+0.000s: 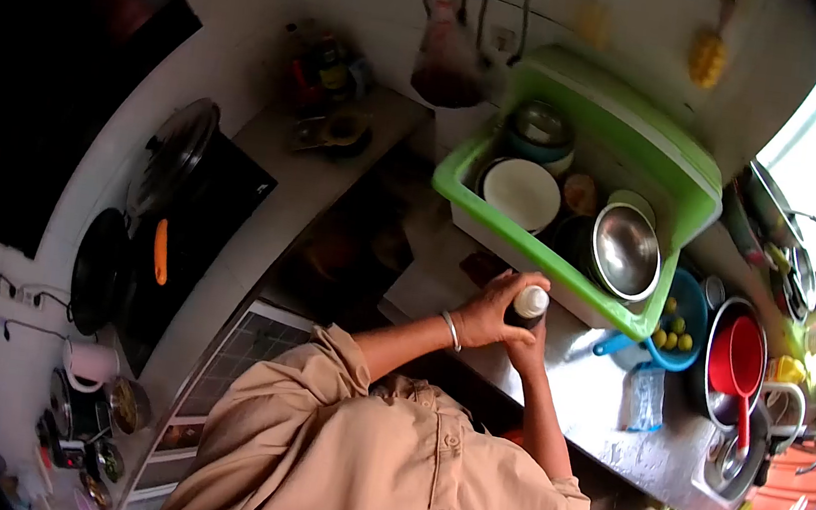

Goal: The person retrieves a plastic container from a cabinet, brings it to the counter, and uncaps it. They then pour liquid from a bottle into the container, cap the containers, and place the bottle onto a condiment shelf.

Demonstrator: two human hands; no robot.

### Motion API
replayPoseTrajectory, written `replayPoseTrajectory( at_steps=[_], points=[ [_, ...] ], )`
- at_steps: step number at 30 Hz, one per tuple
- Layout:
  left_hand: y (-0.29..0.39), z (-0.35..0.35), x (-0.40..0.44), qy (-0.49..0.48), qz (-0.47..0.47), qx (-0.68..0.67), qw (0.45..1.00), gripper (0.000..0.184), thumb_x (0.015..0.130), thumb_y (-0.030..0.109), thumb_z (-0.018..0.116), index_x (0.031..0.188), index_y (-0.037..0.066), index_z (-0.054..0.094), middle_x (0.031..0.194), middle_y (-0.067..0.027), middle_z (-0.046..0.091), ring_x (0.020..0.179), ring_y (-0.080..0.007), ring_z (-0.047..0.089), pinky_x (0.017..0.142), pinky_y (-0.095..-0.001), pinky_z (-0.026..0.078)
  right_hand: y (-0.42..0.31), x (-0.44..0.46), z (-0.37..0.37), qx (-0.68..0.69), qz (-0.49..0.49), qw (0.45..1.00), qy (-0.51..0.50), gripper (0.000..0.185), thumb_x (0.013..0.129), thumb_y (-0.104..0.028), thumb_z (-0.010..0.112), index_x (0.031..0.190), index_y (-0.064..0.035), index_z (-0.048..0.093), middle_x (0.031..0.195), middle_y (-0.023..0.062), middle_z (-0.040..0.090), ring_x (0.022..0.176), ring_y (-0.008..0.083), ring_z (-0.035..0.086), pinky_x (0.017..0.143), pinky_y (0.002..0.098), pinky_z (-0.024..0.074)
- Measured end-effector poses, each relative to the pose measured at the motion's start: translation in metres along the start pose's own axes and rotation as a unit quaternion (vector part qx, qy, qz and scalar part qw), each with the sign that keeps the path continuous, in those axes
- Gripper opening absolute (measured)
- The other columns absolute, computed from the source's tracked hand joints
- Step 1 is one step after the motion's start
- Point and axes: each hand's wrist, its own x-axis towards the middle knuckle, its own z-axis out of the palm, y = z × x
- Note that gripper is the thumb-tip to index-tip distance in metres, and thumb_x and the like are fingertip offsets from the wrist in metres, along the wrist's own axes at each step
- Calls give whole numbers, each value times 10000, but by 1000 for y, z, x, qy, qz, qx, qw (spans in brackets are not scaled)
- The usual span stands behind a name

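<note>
A dark bottle with a white cap (pixel 531 301) is held upright between both hands, in front of the green-rimmed bin. My left hand (pixel 486 311), with a bracelet at the wrist, is wrapped round its upper part from the left side. From below and the right, my right hand (pixel 527 349) closes round its body. The bottle's lower part is hidden by the fingers. Just beyond the hands, the green-rimmed bin (pixel 549 258) holds a white bowl (pixel 522 193) and a steel bowl (pixel 626 251).
On the right counter are a blue colander (pixel 685 317) with yellow-green fruit, a clear plastic packet (pixel 645 399) and a red dipper (pixel 738 355) in a metal basin. At left a black wok (pixel 100 270) and a lidded pan (pixel 173 158) stand by the stove.
</note>
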Motion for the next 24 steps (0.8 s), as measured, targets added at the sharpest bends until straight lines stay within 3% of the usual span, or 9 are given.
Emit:
replayPoseTrajectory(
  at_steps=[5,8,10,14,18,19,21,23,24],
  points=[
    [-18,-15,-59,90,-38,-42,994,704,811,165,788,1402,66,419,1440,-142,449,1367,-275,413,1139,-403,326,-21,-7,4,69,24,997,17,786,697,-48,849,1347,-58,406,1222,75,584,1124,199,576,1002,361,452],
    [-50,-51,-117,97,-90,-69,989,569,845,159,752,1339,60,487,1285,-96,591,1258,-221,531,1065,-351,405,-25,-10,5,-9,38,998,50,644,708,-46,854,1249,-56,505,1142,60,620,1056,188,600,943,335,480],
    [-65,-83,-166,108,-206,-139,963,481,887,167,724,1308,78,510,1254,-64,598,1211,-175,549,1047,-357,413,-39,-9,14,-25,42,997,56,617,700,-58,861,1217,-52,524,1088,54,637,1006,181,613,898,328,499],
    [-143,-112,-302,260,-295,-136,909,389,870,59,707,1226,50,551,1062,-88,661,997,-164,640,884,-322,520,-47,-17,40,-47,56,995,69,567,712,-51,840,1190,-37,534,1068,56,641,987,178,617,873,325,508],
    [-198,-121,-451,336,-247,-89,905,352,881,148,728,1182,43,579,1051,-78,661,948,-136,636,833,-300,519,-72,-17,89,-53,79,994,47,541,733,-41,810,1198,-23,536,1092,80,646,1024,201,614,908,354,504],
    [-189,-127,-469,348,-324,-107,873,360,884,189,733,1169,37,576,1065,-88,653,952,-160,635,835,-311,520,-80,-14,108,-30,74,996,49,539,737,-40,806,1203,-24,536,1100,85,647,1037,207,613,917,364,503],
    [-220,-117,-524,320,-365,-13,874,267,872,146,711,1095,42,608,1056,-98,650,950,-199,639,841,-327,523,-94,1,148,-5,47,998,40,543,742,-47,805,1212,-24,533,1118,88,645,1049,215,611,937,374,495],
    [-289,-99,-583,150,-380,270,872,178,861,104,690,1021,46,640,1047,-107,648,948,-237,644,847,-343,526,-106,19,182,27,96,995,20,532,753,-16,773,1235,-16,548,1138,65,626,1070,183,586,977,344,452],
    [-258,-108,-579,54,-382,414,825,145,853,85,681,990,50,651,1041,-109,647,946,-251,645,851,-349,526,-107,32,197,10,71,997,-11,521,763,-17,766,1235,-21,545,1162,63,619,1082,182,579,974,349,453]
  ],
)
